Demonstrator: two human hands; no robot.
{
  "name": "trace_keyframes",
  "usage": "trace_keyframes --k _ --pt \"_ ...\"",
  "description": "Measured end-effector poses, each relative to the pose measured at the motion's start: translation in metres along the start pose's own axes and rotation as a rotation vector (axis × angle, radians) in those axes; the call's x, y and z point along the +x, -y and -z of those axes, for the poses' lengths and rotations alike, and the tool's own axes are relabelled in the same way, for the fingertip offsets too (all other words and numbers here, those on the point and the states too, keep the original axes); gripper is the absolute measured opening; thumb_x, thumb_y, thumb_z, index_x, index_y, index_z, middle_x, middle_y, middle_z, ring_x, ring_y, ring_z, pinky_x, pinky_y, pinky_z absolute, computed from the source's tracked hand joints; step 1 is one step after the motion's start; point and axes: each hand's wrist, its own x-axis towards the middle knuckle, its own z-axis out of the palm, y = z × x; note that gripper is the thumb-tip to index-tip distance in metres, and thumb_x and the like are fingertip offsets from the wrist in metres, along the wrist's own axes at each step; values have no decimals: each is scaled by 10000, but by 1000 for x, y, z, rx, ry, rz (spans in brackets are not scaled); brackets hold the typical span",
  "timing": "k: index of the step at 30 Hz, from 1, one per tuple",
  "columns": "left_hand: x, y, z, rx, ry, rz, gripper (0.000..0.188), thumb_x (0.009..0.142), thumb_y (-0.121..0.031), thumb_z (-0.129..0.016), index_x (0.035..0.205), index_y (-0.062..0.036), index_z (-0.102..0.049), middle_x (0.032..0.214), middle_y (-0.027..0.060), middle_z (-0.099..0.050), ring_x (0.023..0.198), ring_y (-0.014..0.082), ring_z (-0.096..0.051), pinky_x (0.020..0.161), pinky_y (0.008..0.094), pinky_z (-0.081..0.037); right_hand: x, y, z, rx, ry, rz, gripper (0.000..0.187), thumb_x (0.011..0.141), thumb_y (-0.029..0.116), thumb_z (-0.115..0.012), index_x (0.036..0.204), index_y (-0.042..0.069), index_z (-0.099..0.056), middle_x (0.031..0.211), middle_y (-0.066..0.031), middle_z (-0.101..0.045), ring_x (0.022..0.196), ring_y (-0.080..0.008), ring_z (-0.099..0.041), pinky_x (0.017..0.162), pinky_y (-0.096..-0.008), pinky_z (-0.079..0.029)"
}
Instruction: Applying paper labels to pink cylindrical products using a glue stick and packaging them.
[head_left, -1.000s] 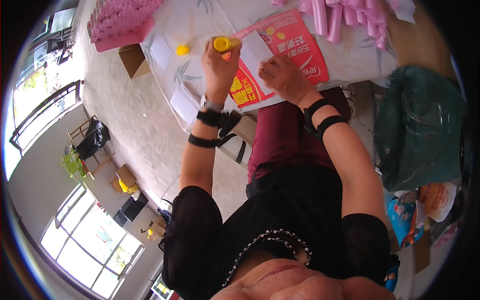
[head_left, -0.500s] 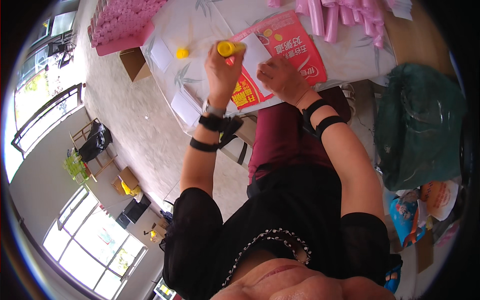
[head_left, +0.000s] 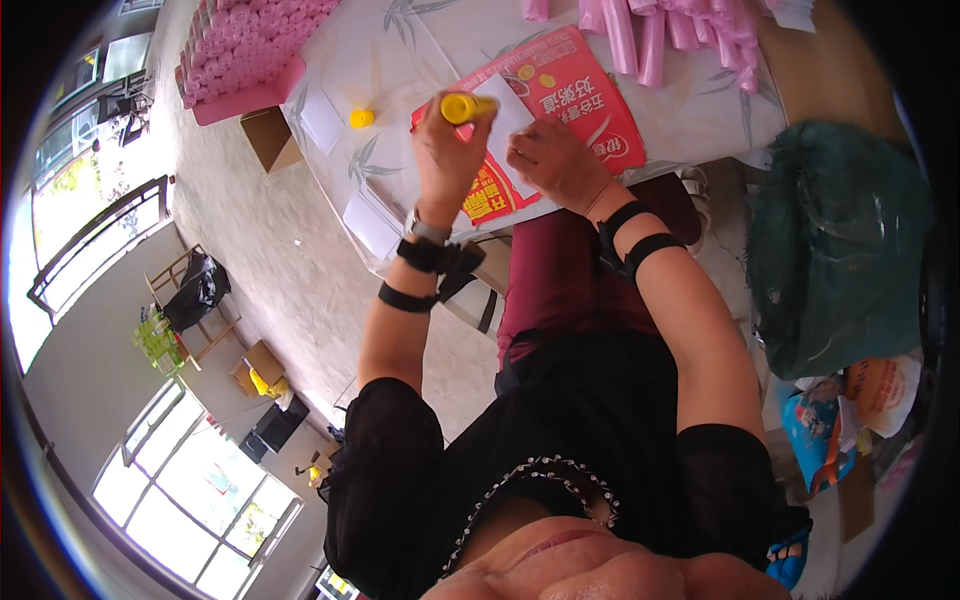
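White characters (head_left: pixel 559 97) and yellow characters (head_left: pixel 488 197) mark the red sheet (head_left: pixel 590 75).

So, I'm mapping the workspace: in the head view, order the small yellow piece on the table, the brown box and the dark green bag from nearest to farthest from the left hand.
From the left hand:
1. Small yellow piece: to its left, on the table.
2. Brown box: farther left, past the table's edge.
3. Dark green bag: far over on the right.

Room btwn L hand (head_left: pixel 447 155) & yellow cap (head_left: pixel 362 118); pink rolls (head_left: pixel 651 52) block far R (green bag (head_left: pixel 835 250) nearer)
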Motion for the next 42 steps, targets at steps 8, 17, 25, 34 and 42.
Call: trace_keyframes --k 8,17,25,34,42 --pt "16 -1 -7 12 28 -73 248 837 -88 -839 985 -5 -659 928 155 -724 848 320 -744 728 379 -570 3 3 3 16 -25 -18 225 836 136 -670 1061 122 -677 1131 0 -632 1123 -227 -595 1020 -401 -489" --pt "-9 -16 -6 -43 105 -54 247 848 -85 -836 1013 -15 -667 930 129 -718 822 272 -740 734 357 -573 1 0 3 18 -42 -7 223 823 130 -676 1045 119 -691 1106 4 -639 1104 -219 -605 1004 -388 -498" --pt "26 0 -7 15 7 -78 233 870 -86 -839 1010 6 -677 921 123 -753 836 207 -768 758 298 -601 3 -1 2 34 -75 10 270 781 148 -737 1035 92 -662 1122 -13 -630 1063 -227 -621 947 -386 -529" --pt "1 -15 -13 81 100 -76 271 858 -125 -857 1011 6 -675 948 113 -769 844 201 -778 748 301 -599 0 -2 2 4 -88 35 263 784 149 -727 1032 98 -657 1125 -17 -636 1054 -220 -626 933 -381 -535" --pt "19 -17 -6 -18 -12 -8 270 838 -130 -873 944 -3 -659 887 141 -735 803 243 -767 699 319 -587 -1 -1 1 0 -71 17 239 793 131 -739 1017 92 -668 1130 -18 -637 1062 -218 -625 952 -385 -533"
